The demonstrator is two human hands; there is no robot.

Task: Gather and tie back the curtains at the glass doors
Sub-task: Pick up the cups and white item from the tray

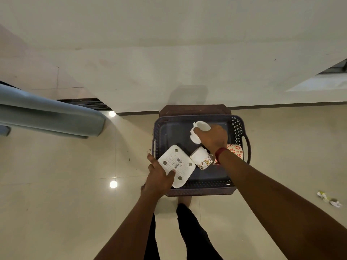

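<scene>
Our left hand (158, 178) pinches a white perforated square plastic panel (176, 165) by its corner and our right hand (214, 137) curls round a white ceramic cup (200, 127), likely to lift both from the dark purple lattice plastic basket (202, 192), while what seems the grey-blue curtain (47, 113) hangs untouched far left.

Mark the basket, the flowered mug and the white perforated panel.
basket (237, 129), head view, perforated right wall.
flowered mug (201, 158), head view, middle of its side.
white perforated panel (177, 164), head view, centre, on its label.
</scene>
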